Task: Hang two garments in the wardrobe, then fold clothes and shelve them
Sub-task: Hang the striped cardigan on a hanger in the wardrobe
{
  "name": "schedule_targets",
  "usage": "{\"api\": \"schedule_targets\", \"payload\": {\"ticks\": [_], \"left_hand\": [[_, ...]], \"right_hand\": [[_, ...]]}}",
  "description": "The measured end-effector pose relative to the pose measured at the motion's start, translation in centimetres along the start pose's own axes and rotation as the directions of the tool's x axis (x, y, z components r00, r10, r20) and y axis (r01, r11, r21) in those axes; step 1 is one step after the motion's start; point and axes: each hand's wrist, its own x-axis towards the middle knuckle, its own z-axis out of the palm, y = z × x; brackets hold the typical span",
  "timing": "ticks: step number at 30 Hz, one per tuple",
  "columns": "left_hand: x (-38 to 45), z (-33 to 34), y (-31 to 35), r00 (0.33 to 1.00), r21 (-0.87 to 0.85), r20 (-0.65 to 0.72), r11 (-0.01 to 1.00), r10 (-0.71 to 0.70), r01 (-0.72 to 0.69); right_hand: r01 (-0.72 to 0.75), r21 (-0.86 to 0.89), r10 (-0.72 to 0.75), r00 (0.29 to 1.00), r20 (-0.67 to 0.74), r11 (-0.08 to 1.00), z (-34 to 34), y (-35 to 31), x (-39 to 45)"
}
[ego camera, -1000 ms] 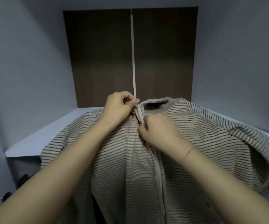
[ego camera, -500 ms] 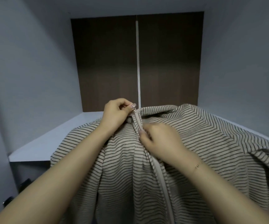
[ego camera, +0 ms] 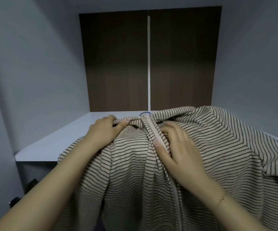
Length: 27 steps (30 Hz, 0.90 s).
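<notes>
Beige knit with thin dark stripes: a zip-front striped garment [ego camera: 201, 147] fills the lower half of the head view, hanging in front of the pale shelf [ego camera: 64, 139] of the wardrobe. Its pale zipper band [ego camera: 153, 130] runs down the centre from the neckline. A small blue loop [ego camera: 144, 112], apparently the top of a hanger, shows just above the collar. The left hand [ego camera: 105, 129] lies on the left side of the collar, its fingers curled over the bunched collar edge and gripping it. The right hand [ego camera: 180, 147] rests flat on the cloth just right of the zipper, fingers extended and loosely spread, thumb touching the zipper band; it is slightly blurred. A thin bracelet [ego camera: 222, 199] circles the right wrist. Behind, a dark brown back panel [ego camera: 115, 64] is divided by a pale vertical strip [ego camera: 148, 64], between grey side walls [ego camera: 26, 64].
</notes>
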Motion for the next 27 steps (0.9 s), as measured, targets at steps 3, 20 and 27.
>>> {"api": "schedule_targets", "payload": {"ticks": [3, 20, 27], "left_hand": [[-0.2, 0.3, -0.7, 0.999, -0.077, 0.011, 0.996, 0.046, -0.045], [-1.8, -0.8, -2.0, 0.982, -0.251, 0.032, 0.953, 0.184, -0.171], [-6.1, -3.4, 0.4, 0.93, -0.381, -0.201, 0.849, 0.309, -0.365]], "right_hand": [[-0.016, 0.109, 0.024, 0.997, -0.075, 0.994, -0.1, 0.2, 0.2], [-0.109, 0.018, 0.101, 0.963, 0.251, 0.994, -2.5, 2.7, 6.8], [-0.008, -0.059, 0.001, 0.993, -0.115, 0.998, -4.8, -0.5, 7.0]]}}
